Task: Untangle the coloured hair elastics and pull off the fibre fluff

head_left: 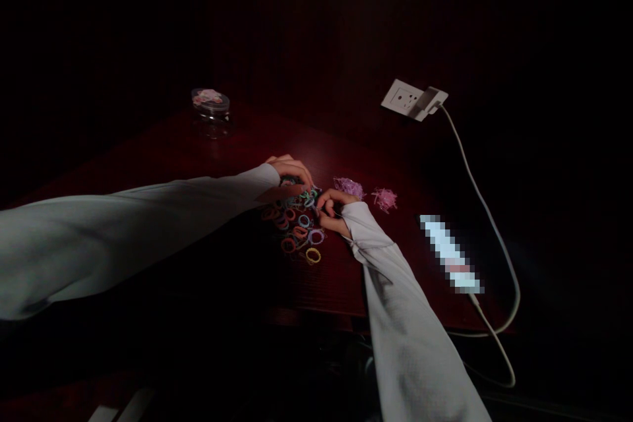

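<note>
Light: dim overall; we see a faint glow on the dark red table near mid-frame.
Loops: we find the coloured loops, seemingly hair ties, heaped at the centre of the frame, between and below the hands; orange, blue, lilac and green among them.
Yellow loop: one yellow loop lies at the lower edge of the heap.
Left hand: we see the left hand arched over the top of the heap, fingers close together and bent downward; fingertips partly hidden, so we cannot tell whether they pinch a loop.
Right hand: the right hand sits at the heap's right edge, fingers curled inward toward the thumb; we cannot tell what, if anything, is between them.
Sleeves: pale grey, reaching in from frame left and lower right.
Bundles: we note a purple bundle just beyond the right hand, and a pink bundle to its right, apart from it.
Container: a clear round container with pink decoration on top, upper left of the frame.
Socket: wall socket with adapter, upper right; white cable looping down from it.
Device: pixelated bright panel, right of frame, cable at its lower end.
</note>
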`<state>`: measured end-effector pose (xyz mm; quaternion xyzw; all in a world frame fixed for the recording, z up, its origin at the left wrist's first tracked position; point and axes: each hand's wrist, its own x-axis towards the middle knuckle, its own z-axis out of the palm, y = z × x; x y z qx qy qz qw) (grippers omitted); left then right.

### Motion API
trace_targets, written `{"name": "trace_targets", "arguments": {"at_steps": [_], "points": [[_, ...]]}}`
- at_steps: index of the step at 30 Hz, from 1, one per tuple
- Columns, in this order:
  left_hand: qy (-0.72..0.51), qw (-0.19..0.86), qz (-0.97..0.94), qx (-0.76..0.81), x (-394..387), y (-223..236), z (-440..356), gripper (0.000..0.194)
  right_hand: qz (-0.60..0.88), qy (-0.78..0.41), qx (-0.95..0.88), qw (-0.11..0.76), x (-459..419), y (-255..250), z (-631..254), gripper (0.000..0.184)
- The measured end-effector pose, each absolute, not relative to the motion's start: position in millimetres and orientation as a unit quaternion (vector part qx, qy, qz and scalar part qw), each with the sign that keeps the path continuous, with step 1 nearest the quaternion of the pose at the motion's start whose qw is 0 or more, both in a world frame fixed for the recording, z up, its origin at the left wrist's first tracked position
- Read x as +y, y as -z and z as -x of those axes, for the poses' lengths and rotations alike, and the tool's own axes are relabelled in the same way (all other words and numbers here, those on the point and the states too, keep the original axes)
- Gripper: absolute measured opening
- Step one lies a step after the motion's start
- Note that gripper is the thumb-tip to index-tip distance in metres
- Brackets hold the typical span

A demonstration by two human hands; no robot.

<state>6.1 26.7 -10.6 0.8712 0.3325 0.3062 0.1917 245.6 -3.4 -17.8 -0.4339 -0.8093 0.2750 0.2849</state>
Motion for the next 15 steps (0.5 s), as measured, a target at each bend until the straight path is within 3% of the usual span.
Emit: {"name": "trace_targets", "arguments": {"at_steps": [15], "points": [[-0.285, 0.163, -0.891, 0.313, 22.5, 22.1, -10.4, 0.036, 0.422, -0.333, -0.787, 0.305, -8.5, 10.5, -238.5, 0.013]]}}
